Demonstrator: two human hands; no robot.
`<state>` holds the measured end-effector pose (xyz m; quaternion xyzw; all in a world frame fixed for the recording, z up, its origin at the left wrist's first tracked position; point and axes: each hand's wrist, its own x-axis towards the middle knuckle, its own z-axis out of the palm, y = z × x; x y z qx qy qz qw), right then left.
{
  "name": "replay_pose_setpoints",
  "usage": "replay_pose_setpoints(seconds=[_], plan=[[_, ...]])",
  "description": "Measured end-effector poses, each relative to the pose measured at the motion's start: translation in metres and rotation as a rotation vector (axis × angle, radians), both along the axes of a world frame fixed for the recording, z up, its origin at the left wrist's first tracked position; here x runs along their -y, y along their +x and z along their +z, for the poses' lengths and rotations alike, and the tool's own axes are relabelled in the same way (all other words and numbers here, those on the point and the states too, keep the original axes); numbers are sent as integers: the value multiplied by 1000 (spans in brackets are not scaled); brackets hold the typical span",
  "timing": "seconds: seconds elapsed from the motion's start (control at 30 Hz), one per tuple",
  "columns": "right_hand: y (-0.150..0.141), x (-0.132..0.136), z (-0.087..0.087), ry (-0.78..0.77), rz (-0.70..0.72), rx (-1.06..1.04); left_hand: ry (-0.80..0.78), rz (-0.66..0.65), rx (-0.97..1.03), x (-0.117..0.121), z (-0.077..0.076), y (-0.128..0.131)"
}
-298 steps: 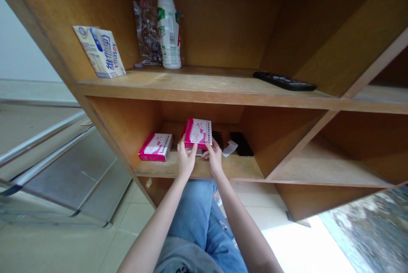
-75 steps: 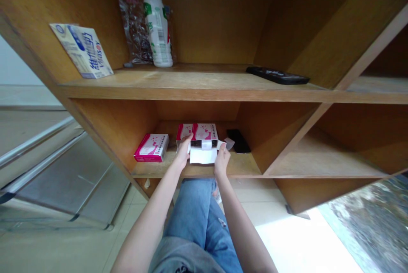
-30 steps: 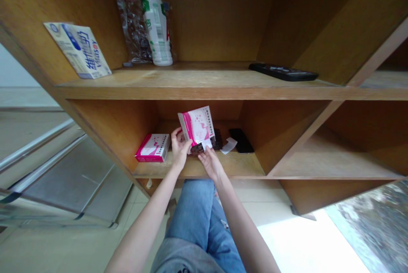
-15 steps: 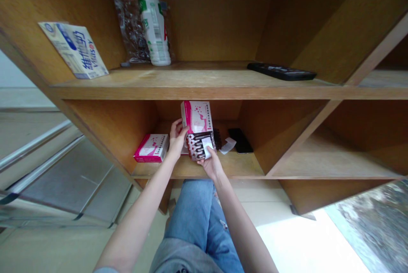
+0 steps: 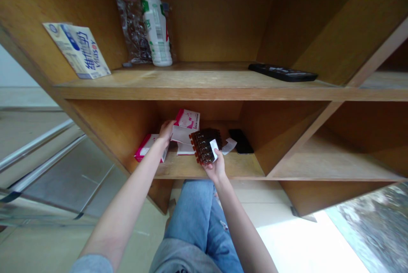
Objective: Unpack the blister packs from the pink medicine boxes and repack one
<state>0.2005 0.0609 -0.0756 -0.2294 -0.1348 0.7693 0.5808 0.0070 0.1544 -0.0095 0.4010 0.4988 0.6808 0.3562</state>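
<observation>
Head view: the dark brown ampoule pack point(image 5: 204, 144) is now clear of the pink-and-white cardboard box point(image 5: 188, 121) — the right hand point(image 5: 217, 167) pinches it above the lower wooden shelf point(image 5: 242, 167); the left hand point(image 5: 166, 132), fingers closed, grips the box (flap open).

both bare forearms extended forward, bare left hand point(image 5: 167, 132) reached out farther, fingers curled, bare right hand point(image 5: 217, 167) held closer in, thumb raised

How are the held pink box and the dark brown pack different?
The box is pink and white; the pack is dark brown. The box has flat sides, while the pack is bumpy. The left hand holds the box; the right hand holds the pack. Both are being held.
</observation>
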Motion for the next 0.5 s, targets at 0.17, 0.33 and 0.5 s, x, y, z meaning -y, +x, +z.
replay_pose_setpoints(seconds=[0.17,0.33,0.5], plan=[[0,-3,2,-39,-73,-45,-139,4,-243,7,-18,-3],[-3,-5,3,-54,-104,-44,-189,25,-442,8,-22,-4],[-5,8,15,-111,-221,106,32,189,-715,29,-15,6]])
